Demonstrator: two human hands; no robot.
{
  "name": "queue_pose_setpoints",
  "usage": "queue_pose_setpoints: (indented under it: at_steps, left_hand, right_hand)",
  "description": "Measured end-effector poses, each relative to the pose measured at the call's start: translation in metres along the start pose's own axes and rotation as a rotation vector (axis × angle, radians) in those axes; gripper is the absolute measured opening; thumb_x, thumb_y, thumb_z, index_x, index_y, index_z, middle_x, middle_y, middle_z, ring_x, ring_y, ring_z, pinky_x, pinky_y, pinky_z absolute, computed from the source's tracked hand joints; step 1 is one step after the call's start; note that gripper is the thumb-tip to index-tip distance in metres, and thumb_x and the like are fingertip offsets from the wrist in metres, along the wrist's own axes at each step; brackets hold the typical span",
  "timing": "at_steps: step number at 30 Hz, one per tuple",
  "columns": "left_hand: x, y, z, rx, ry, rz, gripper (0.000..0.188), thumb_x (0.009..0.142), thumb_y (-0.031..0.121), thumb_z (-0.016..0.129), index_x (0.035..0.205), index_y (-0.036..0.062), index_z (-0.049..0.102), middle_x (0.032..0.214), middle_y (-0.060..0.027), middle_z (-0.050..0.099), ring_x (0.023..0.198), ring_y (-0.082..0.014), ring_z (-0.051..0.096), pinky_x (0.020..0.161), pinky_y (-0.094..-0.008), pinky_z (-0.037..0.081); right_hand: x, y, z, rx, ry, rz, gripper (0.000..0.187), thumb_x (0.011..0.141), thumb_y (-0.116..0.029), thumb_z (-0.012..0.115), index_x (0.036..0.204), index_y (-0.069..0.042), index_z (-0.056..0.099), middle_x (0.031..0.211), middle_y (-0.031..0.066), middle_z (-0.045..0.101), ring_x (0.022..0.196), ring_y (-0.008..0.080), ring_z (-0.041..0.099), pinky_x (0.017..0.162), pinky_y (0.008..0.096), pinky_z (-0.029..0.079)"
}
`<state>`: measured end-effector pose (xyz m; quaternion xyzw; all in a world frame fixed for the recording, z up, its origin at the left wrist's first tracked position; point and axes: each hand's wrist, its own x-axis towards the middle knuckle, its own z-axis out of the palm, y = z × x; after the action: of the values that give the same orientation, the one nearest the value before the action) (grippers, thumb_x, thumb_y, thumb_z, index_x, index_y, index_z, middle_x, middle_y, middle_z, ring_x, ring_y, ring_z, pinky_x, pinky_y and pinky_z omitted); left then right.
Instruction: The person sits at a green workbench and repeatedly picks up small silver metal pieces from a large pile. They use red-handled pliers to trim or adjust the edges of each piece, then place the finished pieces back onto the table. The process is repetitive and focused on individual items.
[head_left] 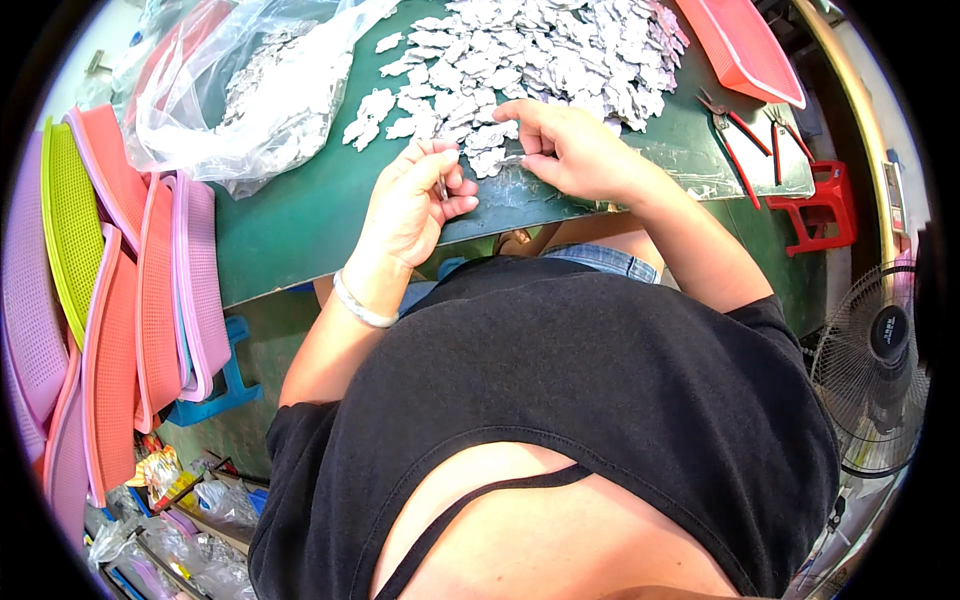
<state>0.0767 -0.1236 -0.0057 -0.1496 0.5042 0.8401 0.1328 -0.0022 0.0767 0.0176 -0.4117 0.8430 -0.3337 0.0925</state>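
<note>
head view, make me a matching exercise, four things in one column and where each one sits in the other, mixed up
Things:
1. clear plastic bag
2. red-handled pliers
3. stack of mesh trays
4. fan

Places:
A. right part of the green table
B. standing on edge, left of the table
C. lower right, beside the person
D. far left part of the table

Pairs: 1-D, 2-A, 3-B, 4-C

A green table (300, 215) bears a heap of pale flat pieces (540, 55); a clear plastic bag (255, 90); red-handled pliers (738, 140).
</note>
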Motion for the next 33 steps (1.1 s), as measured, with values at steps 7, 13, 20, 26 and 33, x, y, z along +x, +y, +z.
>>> queue_pose_setpoints:
  at_steps: [7,13,20,26,33]
  left_hand:
    - [-0.005,-0.004,0.013,-0.375,-0.11,-0.016,0.03,0.092,0.017,0.039,0.108,-0.0063,0.047,0.103,-0.0202,0.055,0.092,-0.0297,0.058,0.083,-0.0408,0.049]
    - [-0.005,0.0,0.005,-0.383,-0.082,-0.025,0.039,0.093,0.027,0.037,0.109,-0.007,0.047,0.105,-0.0237,0.054,0.098,-0.0328,0.056,0.088,-0.0433,0.046]
    - [-0.005,-0.001,-0.002,-0.378,-0.075,-0.013,0.04,0.092,0.028,0.04,0.11,-0.0069,0.048,0.106,-0.0238,0.055,0.098,-0.0348,0.056,0.088,-0.0441,0.046]
    - [-0.003,-0.007,-0.01,-0.382,-0.087,-0.026,0.035,0.092,0.024,0.041,0.106,-0.0063,0.051,0.097,-0.0197,0.059,0.091,-0.0343,0.059,0.084,-0.044,0.048]
    - [-0.004,-0.006,-0.008,-0.355,-0.064,-0.007,0.031,0.091,0.02,0.043,0.103,-0.0064,0.053,0.092,-0.0187,0.061,0.089,-0.0349,0.06,0.083,-0.045,0.049]
  right_hand:
    - [0.005,-0.019,0.021,0.038,0.279,-0.295,0.039,0.073,-0.005,0.059,0.111,-0.006,0.052,0.077,0.0107,0.056,0.072,0.0274,0.057,0.066,0.0349,0.046]
    - [0.014,0.0,0.016,-0.134,0.224,-0.288,0.049,0.071,-0.003,0.061,0.118,-0.006,0.048,0.088,0.0101,0.056,0.087,0.0272,0.053,0.079,0.0354,0.043]
    - [0.021,0.003,0.023,-0.344,0.211,-0.329,0.05,0.07,-0.001,0.059,0.118,-0.005,0.046,0.089,0.0115,0.056,0.084,0.0291,0.054,0.075,0.0359,0.044]
    - [0.017,0.009,0.02,-0.204,0.227,-0.236,0.06,0.068,0.0,0.063,0.124,-0.007,0.042,0.09,0.0105,0.057,0.088,0.0282,0.054,0.078,0.0359,0.044]
    - [0.021,0.006,0.016,-0.251,0.163,-0.257,0.057,0.07,0.0,0.061,0.124,-0.008,0.042,0.09,0.0098,0.057,0.088,0.0282,0.053,0.076,0.0367,0.044]
